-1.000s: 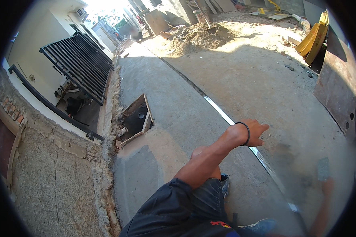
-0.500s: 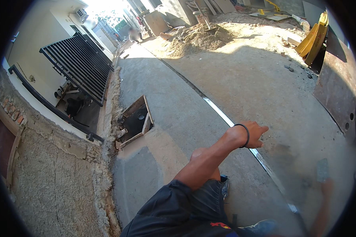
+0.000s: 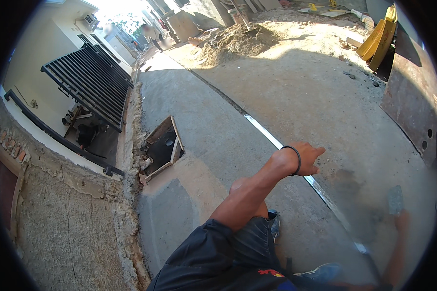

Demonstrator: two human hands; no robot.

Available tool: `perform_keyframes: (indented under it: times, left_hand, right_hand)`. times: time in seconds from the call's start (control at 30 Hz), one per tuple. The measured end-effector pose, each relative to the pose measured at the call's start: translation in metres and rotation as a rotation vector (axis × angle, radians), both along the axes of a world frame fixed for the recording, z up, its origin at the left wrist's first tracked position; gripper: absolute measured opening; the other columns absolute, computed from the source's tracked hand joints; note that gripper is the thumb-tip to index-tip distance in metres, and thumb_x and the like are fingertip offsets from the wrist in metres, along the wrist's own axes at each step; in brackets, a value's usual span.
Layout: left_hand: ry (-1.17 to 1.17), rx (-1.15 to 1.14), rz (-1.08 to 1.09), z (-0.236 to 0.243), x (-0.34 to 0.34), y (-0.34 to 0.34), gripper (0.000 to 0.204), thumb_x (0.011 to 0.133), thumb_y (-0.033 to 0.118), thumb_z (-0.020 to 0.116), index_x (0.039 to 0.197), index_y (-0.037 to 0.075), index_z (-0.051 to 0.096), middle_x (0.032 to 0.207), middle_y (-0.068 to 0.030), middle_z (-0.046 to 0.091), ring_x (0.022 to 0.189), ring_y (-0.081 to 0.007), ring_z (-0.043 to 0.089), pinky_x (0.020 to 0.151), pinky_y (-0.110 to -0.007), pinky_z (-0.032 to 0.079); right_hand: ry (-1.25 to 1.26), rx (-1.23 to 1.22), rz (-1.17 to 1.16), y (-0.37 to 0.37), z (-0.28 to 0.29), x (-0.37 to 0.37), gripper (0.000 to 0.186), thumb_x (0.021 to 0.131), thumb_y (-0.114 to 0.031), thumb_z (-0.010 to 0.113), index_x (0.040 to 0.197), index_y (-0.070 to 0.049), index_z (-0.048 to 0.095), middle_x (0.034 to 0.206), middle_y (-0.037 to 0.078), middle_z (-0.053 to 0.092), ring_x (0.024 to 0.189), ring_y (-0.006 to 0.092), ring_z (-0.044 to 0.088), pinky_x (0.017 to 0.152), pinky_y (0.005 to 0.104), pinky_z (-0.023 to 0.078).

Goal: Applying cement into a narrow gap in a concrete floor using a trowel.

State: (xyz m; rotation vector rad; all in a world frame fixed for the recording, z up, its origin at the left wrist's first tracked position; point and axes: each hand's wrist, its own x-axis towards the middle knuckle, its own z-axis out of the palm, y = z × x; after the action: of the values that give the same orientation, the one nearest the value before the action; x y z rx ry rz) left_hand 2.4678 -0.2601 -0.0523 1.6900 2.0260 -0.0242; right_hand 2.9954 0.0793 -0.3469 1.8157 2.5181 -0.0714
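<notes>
My left hand, with a dark band at its wrist, hangs over a long silvery strip set along a narrow groove in the concrete. Its index finger stretches out, the thumb is apart, and nothing shows in it. At the lower right my right hand is closed on the lower end of a grey, flat rectangular piece, low over the floor. That side of the picture is hazy, so the exact grip is unclear. My bent knee shows under my left forearm.
A wood-framed square pit sits left of the strip. Beside the left wall stands a black barred gate. Farther back are a sand heap and co-workers. Yellow pieces and a rusty sheet line the right side.
The co-worker at the far end has risen from a crouch to upright. The view has shifted slightly; my hands show little change.
</notes>
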Motion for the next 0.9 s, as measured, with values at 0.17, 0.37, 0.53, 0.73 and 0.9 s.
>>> perform_keyframes:
  times: [0.17, 0.37, 0.53, 0.73, 0.9]
  left_hand:
    - [0.050, 0.044, -0.008, -0.009, -0.006, 0.002, 0.063, 0.091, 0.035, 0.062, 0.142, 0.004, 0.042, 0.114, -0.0269, 0.064, 0.109, -0.0418, 0.061, 0.096, -0.045, 0.047]
    - [-0.029, 0.134, 0.050, -0.007, -0.037, 0.004, 0.066, 0.088, 0.038, 0.068, 0.145, 0.015, 0.043, 0.124, -0.0266, 0.061, 0.104, -0.0354, 0.067, 0.089, -0.039, 0.051]
    - [-0.327, 0.205, 0.269, -0.025, -0.084, -0.001, 0.064, 0.091, 0.030, 0.069, 0.147, 0.013, 0.041, 0.131, -0.0273, 0.056, 0.111, -0.0296, 0.064, 0.094, -0.041, 0.051]
    - [-0.884, 0.102, 0.620, -0.147, -0.098, -0.052, 0.061, 0.098, 0.045, 0.054, 0.148, 0.013, 0.038, 0.130, -0.0173, 0.059, 0.113, -0.0277, 0.062, 0.095, -0.039, 0.050]
    - [-1.214, -0.237, 0.910, -0.229, -0.021, -0.079, 0.071, 0.097, 0.061, 0.043, 0.148, 0.013, 0.033, 0.138, -0.0177, 0.051, 0.120, -0.0300, 0.056, 0.101, -0.044, 0.045]
  right_hand:
    - [-0.007, -0.094, -0.037, -0.008, 0.027, -0.013, 0.045, 0.079, -0.019, 0.074, 0.114, 0.002, 0.056, 0.109, 0.025, 0.062, 0.105, 0.0408, 0.060, 0.090, 0.0472, 0.049]
    - [0.334, -0.239, -0.189, -0.030, 0.117, -0.002, 0.038, 0.084, -0.032, 0.069, 0.096, 0.003, 0.062, 0.070, 0.019, 0.066, 0.058, 0.0322, 0.066, 0.060, 0.0430, 0.051]
    - [0.400, -0.212, -0.347, -0.090, 0.152, 0.040, 0.040, 0.088, -0.037, 0.067, 0.094, 0.001, 0.061, 0.060, 0.011, 0.058, 0.049, 0.0201, 0.059, 0.051, 0.0368, 0.047]
    - [0.834, -0.308, -0.627, -0.210, 0.090, 0.093, 0.032, 0.093, -0.031, 0.063, 0.104, -0.001, 0.057, 0.069, 0.005, 0.056, 0.054, 0.0111, 0.054, 0.046, 0.0282, 0.044]
    - [0.987, -0.401, -0.747, -0.281, 0.013, 0.104, 0.034, 0.091, -0.024, 0.064, 0.113, 0.001, 0.053, 0.078, 0.012, 0.060, 0.060, 0.0205, 0.061, 0.054, 0.0360, 0.051]
